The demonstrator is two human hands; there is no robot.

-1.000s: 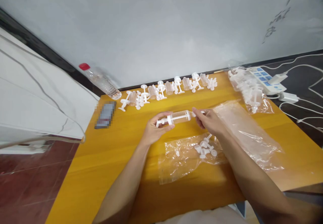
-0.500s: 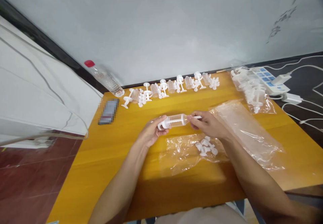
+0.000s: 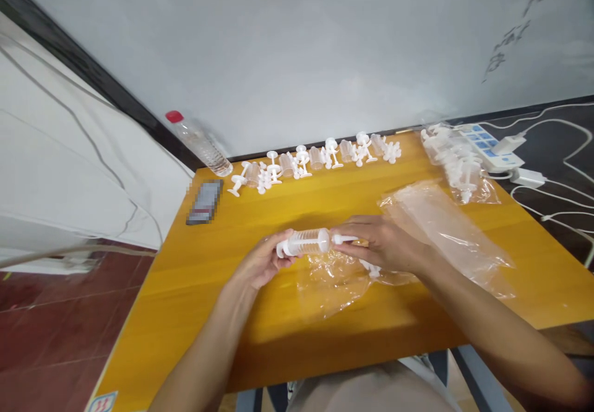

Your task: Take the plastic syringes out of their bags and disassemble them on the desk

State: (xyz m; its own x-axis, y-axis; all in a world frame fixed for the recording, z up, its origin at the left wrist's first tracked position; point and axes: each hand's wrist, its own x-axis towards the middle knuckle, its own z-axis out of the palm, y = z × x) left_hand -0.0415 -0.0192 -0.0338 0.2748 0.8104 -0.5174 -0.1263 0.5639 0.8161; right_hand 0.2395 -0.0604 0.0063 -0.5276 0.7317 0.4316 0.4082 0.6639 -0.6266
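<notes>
- Left hand (image 3: 265,260): fingers grasp the white end of the clear tube (image 3: 309,243), as in the previous frame.
- Clear tube: lies sideways between the two hands, above the table (image 3: 208,313); its far end points toward the right hand (image 3: 390,242). It now overlaps the edge of the crumpled bag (image 3: 331,291) in view; half a second ago it appears clear of that edge.
- Right hand: previously pinched at the tube's end; now the fingers are spread to either side of the white tip (image 3: 344,239). Whether they press on the tip cannot be told.
- White tip: next to the tube's end; contact between the two cannot be told.
- White pieces (image 3: 371,268): on the crumpled bag, mostly hidden now by the right hand; previously in fuller view.
- Flat bag (image 3: 448,229): rests on the table beside the right forearm.
- Row of parts (image 3: 316,158): remains along the table's back edge, unchanged.
</notes>
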